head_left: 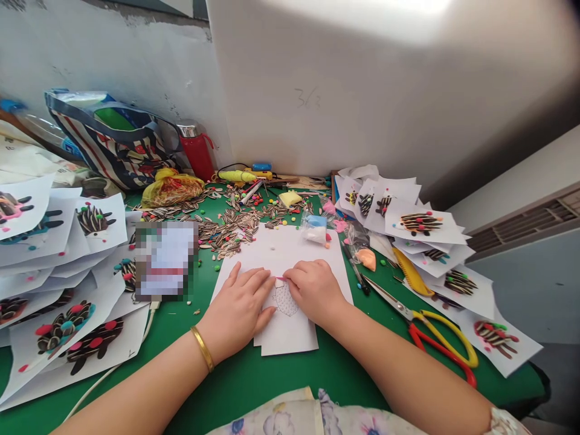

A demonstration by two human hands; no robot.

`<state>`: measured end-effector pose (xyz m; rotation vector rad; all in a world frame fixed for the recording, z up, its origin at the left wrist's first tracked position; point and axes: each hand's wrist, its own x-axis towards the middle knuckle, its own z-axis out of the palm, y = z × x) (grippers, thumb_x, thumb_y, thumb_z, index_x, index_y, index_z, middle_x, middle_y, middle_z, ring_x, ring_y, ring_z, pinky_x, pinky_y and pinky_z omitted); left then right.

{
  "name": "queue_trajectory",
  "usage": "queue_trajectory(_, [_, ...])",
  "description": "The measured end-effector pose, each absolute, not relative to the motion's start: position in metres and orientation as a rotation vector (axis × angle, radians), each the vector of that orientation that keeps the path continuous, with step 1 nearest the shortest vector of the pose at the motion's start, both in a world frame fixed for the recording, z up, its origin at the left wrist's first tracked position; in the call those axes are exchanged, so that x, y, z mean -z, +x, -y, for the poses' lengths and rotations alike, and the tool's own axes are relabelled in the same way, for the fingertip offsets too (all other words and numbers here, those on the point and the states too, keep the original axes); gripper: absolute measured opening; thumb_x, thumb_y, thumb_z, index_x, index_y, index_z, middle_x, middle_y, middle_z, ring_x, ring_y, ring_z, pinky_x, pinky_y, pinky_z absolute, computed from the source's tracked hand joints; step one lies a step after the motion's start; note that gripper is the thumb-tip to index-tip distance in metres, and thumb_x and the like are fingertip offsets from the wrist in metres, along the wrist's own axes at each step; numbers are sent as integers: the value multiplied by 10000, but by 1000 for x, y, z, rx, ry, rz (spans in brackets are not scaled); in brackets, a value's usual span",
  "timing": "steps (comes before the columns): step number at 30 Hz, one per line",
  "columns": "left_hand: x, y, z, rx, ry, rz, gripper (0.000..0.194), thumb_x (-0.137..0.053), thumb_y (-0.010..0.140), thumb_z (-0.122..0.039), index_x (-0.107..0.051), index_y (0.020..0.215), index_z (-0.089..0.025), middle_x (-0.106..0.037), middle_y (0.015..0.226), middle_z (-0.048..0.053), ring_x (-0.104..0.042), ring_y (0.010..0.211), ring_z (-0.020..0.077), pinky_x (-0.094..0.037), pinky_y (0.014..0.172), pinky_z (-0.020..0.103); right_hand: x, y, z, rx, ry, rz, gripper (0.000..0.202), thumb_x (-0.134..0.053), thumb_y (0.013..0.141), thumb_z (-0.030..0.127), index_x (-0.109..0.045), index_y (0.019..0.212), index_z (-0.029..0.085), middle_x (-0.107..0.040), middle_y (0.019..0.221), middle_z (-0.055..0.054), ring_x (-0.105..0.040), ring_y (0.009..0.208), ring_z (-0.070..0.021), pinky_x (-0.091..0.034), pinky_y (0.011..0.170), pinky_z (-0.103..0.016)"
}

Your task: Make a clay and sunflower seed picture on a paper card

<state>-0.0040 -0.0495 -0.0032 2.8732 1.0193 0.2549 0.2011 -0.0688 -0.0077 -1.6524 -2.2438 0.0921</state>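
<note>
A small white sheet with a printed drawing (286, 302) of a rounded, dotted shape lies in front of me on larger white paper (333, 254). My left hand (240, 308) rests flat on the paper left of the drawing, fingers stretched out, a gold bangle at the wrist. On the drawing's right side, my right hand (315, 290) has its fingers curled and pressed together at the drawing's top edge. Between the fingertips of both hands runs a thin pink strip (281, 278), its right end hidden under the right fingers.
Striped seeds (226, 229) lie heaped behind the paper, near bags of soft coloured clay (316, 228). Large scissors (414, 315) are at right. Seed-decorated sheets (426, 223) are stacked on both sides. A phone (165, 260) on a cable lies left; a red bottle (197, 151) stands behind.
</note>
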Motion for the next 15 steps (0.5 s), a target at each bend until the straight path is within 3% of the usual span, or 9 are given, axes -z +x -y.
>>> queue_trajectory(8, [2,0,54,-285,2882,-1057,539,-521,893,-475,-540,1330,-159,-567,1337,136,-482,1254,316,-198,1155,579,8,200,70,-93,-1645,2257,192,-511,912,186,-701,920,216,-682,826,-31,-591,801,-162,-290,762,-329])
queue_trajectory(15, [2,-3,49,-343,2853,-1048,416,-458,934,-352,-546,1303,-182,-574,1328,116,-512,1222,286,-218,1152,573,2,203,68,-138,-1691,2224,195,-525,901,165,-708,931,224,-689,848,-28,-602,832,-159,-306,759,-319])
